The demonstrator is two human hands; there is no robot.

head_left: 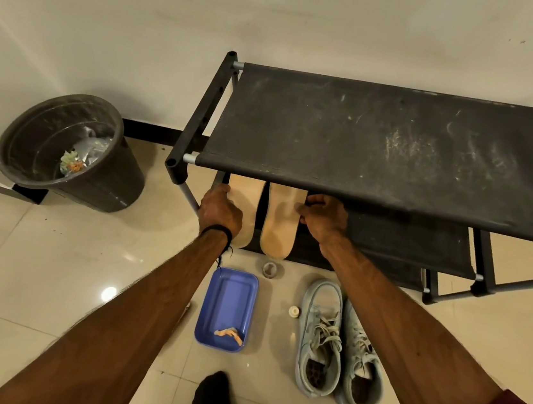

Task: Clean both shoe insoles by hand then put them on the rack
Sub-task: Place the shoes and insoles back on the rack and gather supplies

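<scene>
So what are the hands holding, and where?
Each hand is on one insole on the lower shelf. The left hand is on the left insole's outer edge, and the right hand on the right insole's outer edge.

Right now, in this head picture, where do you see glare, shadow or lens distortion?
Head view: glare spots shine on the glossy floor tiles left of the blue tray; the rack's top shelf shadows the far ends of both insoles on the shelf below; wide-angle distortion bends the rack's edges and stretches the forearms; focus looks sharp throughout.
</scene>
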